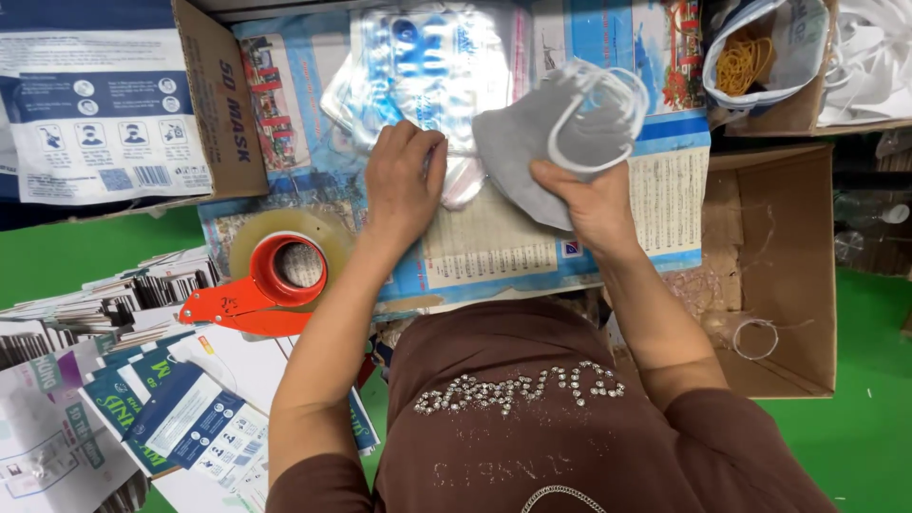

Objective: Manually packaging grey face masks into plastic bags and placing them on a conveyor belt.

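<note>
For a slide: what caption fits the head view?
Right hand holds grey fabric face masks; left hand presses clear plastic bags.

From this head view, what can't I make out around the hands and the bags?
- Left hand: its fingertips press on the clear plastic bags; glare hides how many bags are stacked.
- Right hand: grips grey masks; the count is unclear because they overlap.
- Tape dispenser: its blade end is hidden under the left forearm.
- Bag of rubber bands: cut off by the top edge.
- Brown box: its near inside is hidden by the right arm.
</note>
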